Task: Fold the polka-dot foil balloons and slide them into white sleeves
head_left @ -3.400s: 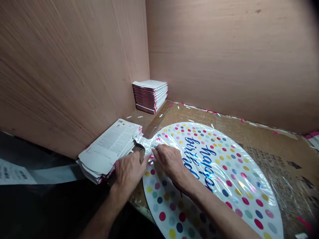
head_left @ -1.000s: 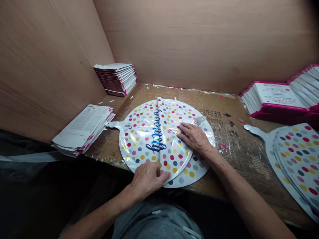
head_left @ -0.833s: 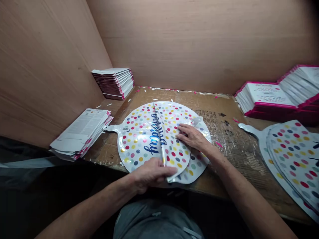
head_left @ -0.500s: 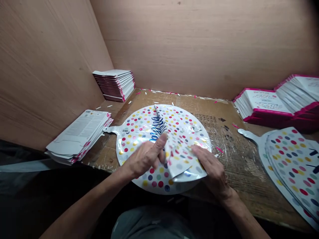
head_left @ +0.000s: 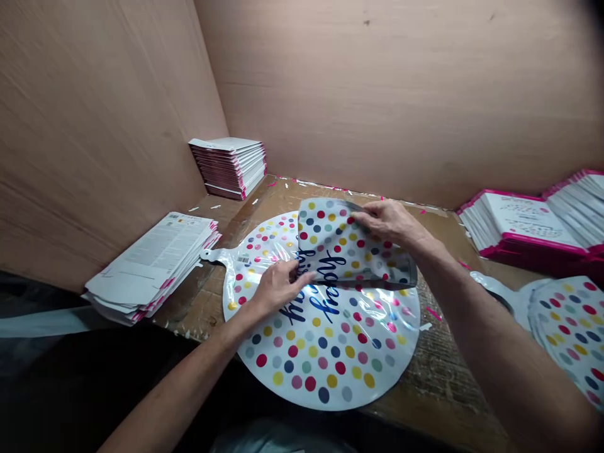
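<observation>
A polka-dot foil balloon (head_left: 321, 371), printed with blue birthday lettering, lies flat and round on the cardboard, its white tail (head_left: 214, 255) pointing left. On its far right part is a folded foil balloon (head_left: 340, 242) with the same dots. My right hand (head_left: 389, 220) pinches this folded piece near its far edge, with the forearm crossing its right end. My left hand (head_left: 278, 286) is at the near-left corner of the fold, thumb lying over the foil and fingers curled at its left edge. What lies under those fingers is hidden.
Printed white cards (head_left: 151, 264) lie stacked at the left, another card stack (head_left: 229, 168) stands in the corner, and pink-edged cards (head_left: 528, 220) stand at the right. More dotted balloons (head_left: 576, 327) lie at right. Wooden panels (head_left: 377, 94) rise left and behind. Paper scraps litter the cardboard (head_left: 438, 365).
The half-folded balloon's near part has been turned up and away, baring the flat balloon's near half. My right hand moved from its near right side to the far edge.
</observation>
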`<action>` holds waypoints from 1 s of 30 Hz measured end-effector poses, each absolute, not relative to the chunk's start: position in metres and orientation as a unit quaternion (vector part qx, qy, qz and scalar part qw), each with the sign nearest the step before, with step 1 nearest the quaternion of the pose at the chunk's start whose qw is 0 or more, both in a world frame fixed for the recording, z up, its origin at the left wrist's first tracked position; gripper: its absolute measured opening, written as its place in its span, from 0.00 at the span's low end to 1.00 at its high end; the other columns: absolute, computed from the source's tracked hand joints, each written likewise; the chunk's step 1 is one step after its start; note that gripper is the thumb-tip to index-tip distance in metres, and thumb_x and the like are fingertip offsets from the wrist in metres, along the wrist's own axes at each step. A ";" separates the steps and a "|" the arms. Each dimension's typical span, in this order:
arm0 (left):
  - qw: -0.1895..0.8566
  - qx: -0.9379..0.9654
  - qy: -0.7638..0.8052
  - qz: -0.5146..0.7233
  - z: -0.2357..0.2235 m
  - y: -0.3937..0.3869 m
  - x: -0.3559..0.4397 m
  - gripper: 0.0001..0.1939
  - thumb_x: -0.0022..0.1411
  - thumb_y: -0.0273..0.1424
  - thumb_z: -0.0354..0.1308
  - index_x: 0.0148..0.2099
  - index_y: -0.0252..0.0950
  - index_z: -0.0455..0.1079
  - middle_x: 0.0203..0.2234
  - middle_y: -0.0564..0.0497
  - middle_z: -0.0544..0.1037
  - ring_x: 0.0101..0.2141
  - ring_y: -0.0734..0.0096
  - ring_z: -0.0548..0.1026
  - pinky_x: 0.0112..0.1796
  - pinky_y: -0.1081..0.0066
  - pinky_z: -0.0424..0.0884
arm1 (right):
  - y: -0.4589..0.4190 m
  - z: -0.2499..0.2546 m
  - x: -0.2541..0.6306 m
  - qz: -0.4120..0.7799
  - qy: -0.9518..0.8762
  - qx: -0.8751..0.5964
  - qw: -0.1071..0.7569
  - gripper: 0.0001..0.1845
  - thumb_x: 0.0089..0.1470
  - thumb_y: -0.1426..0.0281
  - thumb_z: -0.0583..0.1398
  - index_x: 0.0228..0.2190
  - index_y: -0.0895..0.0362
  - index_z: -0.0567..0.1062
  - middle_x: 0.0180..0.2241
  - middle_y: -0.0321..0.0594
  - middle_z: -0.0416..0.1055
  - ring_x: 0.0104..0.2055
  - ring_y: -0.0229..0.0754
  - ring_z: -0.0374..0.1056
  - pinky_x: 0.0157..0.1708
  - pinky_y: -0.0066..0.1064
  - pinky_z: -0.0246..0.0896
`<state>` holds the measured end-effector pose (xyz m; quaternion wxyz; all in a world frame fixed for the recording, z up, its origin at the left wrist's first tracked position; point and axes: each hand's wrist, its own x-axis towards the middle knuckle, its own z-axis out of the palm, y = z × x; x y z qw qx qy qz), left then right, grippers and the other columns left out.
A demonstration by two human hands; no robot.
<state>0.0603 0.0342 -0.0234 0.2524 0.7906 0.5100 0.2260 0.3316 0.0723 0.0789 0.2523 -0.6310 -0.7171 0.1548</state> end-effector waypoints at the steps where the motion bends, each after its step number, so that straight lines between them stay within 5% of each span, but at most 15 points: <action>1: 0.259 0.760 0.552 0.227 -0.024 0.037 0.067 0.23 0.64 0.49 0.51 0.26 0.37 0.67 0.22 0.52 0.73 0.27 0.68 0.71 0.29 0.71 0.62 | 0.074 0.070 0.338 0.144 -0.693 -0.652 0.272 0.24 0.53 0.51 0.60 0.35 0.59 0.80 0.32 0.42 0.77 0.33 0.44 0.71 0.32 0.32 0.64; 5: 0.269 0.686 0.638 0.225 -0.027 0.050 0.084 0.17 0.62 0.40 0.56 0.24 0.38 0.65 0.21 0.54 0.74 0.27 0.69 0.72 0.30 0.72 0.60 | 0.030 0.008 0.376 0.151 -0.550 -0.709 0.415 0.32 0.50 0.45 0.59 0.46 0.57 0.77 0.44 0.47 0.77 0.42 0.48 0.72 0.38 0.35 0.67; 8: 0.242 0.677 0.665 0.203 -0.029 0.057 0.087 0.13 0.62 0.40 0.57 0.27 0.38 0.69 0.24 0.52 0.77 0.31 0.66 0.75 0.31 0.71 0.62 | -0.004 -0.035 0.396 0.173 -0.510 -0.715 0.446 0.30 0.50 0.44 0.58 0.41 0.56 0.77 0.34 0.42 0.77 0.34 0.45 0.72 0.30 0.32 0.64; 12: 0.185 0.687 0.682 0.167 -0.027 0.059 0.088 0.11 0.63 0.40 0.55 0.38 0.38 0.72 0.31 0.47 0.80 0.36 0.59 0.78 0.35 0.67 0.68 | 0.004 -0.048 0.400 0.090 -0.543 -0.775 0.310 0.25 0.55 0.48 0.54 0.26 0.55 0.75 0.23 0.40 0.73 0.26 0.43 0.67 0.26 0.32 0.56; 15: 0.112 0.712 0.670 0.180 -0.023 0.056 0.093 0.20 0.66 0.39 0.52 0.54 0.31 0.67 0.39 0.38 0.80 0.41 0.52 0.78 0.39 0.61 0.71 | 0.024 -0.041 0.397 0.063 -0.552 -0.804 0.210 0.22 0.56 0.53 0.52 0.25 0.56 0.75 0.24 0.43 0.74 0.28 0.45 0.68 0.27 0.33 0.55; 19: 0.022 0.820 0.539 0.193 -0.031 0.053 0.100 0.28 0.69 0.42 0.48 0.64 0.31 0.59 0.62 0.35 0.65 0.63 0.45 0.61 0.57 0.50 0.63 | 0.018 -0.037 0.388 -0.018 -0.558 -0.804 0.207 0.22 0.58 0.56 0.52 0.37 0.59 0.77 0.34 0.49 0.76 0.37 0.51 0.71 0.35 0.37 0.61; 23: 0.024 0.861 0.493 0.127 -0.051 0.056 0.099 0.29 0.71 0.44 0.41 0.67 0.34 0.59 0.67 0.40 0.58 0.67 0.44 0.51 0.64 0.44 0.47 | -0.004 -0.030 0.367 -0.120 -0.751 -0.618 0.202 0.26 0.58 0.61 0.56 0.55 0.58 0.69 0.57 0.54 0.67 0.56 0.55 0.64 0.54 0.47 0.59; 26: 0.042 0.859 0.496 0.118 -0.056 0.059 0.096 0.32 0.71 0.48 0.37 0.68 0.35 0.56 0.68 0.41 0.55 0.68 0.45 0.47 0.65 0.45 0.44 | 0.004 -0.026 0.351 -0.088 -0.864 -0.490 0.076 0.25 0.57 0.72 0.54 0.56 0.57 0.68 0.57 0.50 0.69 0.58 0.52 0.64 0.58 0.48 0.56; 30: 0.088 0.841 0.519 0.124 -0.053 0.060 0.095 0.41 0.68 0.55 0.32 0.71 0.30 0.46 0.70 0.38 0.47 0.69 0.49 0.44 0.65 0.48 0.42 | 0.028 -0.028 0.341 -0.105 -0.848 -0.519 -0.012 0.22 0.57 0.81 0.48 0.51 0.62 0.71 0.52 0.55 0.72 0.54 0.51 0.68 0.52 0.43 0.64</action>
